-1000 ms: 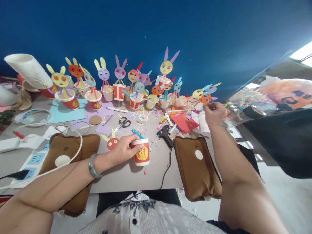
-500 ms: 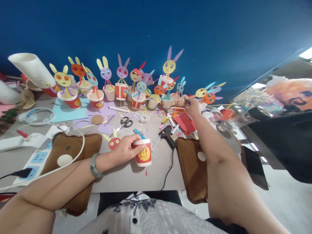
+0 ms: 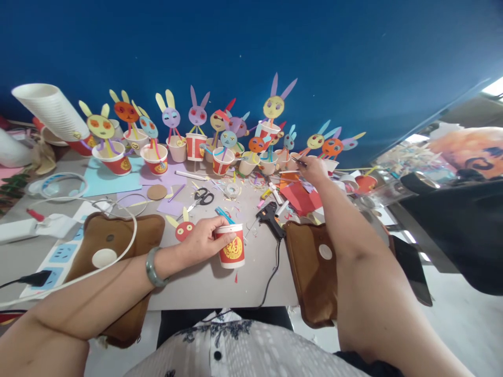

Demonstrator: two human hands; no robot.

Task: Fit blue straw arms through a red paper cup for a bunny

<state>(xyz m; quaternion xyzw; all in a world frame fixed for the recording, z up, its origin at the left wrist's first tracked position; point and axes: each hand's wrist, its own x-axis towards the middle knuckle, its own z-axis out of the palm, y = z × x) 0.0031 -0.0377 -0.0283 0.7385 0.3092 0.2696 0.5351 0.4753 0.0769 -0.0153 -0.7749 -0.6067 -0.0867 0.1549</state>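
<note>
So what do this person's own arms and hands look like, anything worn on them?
The left hand has a smooth, rounded grey-green bangle at its wrist; the right hand shows nothing at its wrist. Neither wears a glove, and no ring can be made out. No sleeve shows below the elbows; dark cloth by the right upper arm may be a sleeve edge.

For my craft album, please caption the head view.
Left hand grips a red-and-white cup before a row of paper rabbits.

So the only readable thing here is a gold round 福 emblem (image 3: 233,248) on the near red-and-white paper cup (image 3: 231,262); markings on the far cups are too small to make out.
</note>
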